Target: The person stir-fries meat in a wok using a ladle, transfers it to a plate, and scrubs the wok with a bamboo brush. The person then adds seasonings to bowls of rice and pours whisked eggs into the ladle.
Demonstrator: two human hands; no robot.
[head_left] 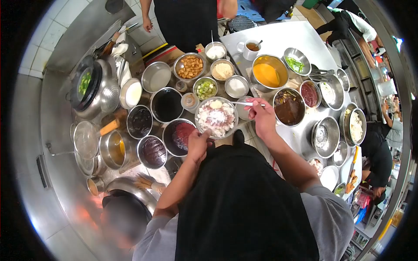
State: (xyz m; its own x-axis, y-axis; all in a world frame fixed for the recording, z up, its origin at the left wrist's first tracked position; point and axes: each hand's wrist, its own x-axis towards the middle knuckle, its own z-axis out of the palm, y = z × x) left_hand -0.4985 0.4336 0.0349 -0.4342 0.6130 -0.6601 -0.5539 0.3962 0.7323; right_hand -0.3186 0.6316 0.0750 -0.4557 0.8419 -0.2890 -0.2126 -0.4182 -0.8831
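Observation:
My left hand [200, 144] grips the near rim of a metal bowl [216, 118] holding white and pinkish pieces with white powder and a pale yellowish heap on top. Above the bowl's right side, my right hand [261, 114] pinches the handle of a spoon [246, 104], whose other end reaches over the bowl. Just left of the bowl are a pot of dark red contents [180, 135] and a small jar [190, 101]. Behind it stand bowls of chopped green pieces [205, 88] and white powder [237, 87].
Pots of dark sauce [166, 105], a bowl of brown cubes [190, 66] and a wok [87, 82] stand left. On the right table [278, 39] are an orange liquid pot [269, 73] and stacked bowls [325, 136]. A person in black [187, 21] stands opposite; others are at right.

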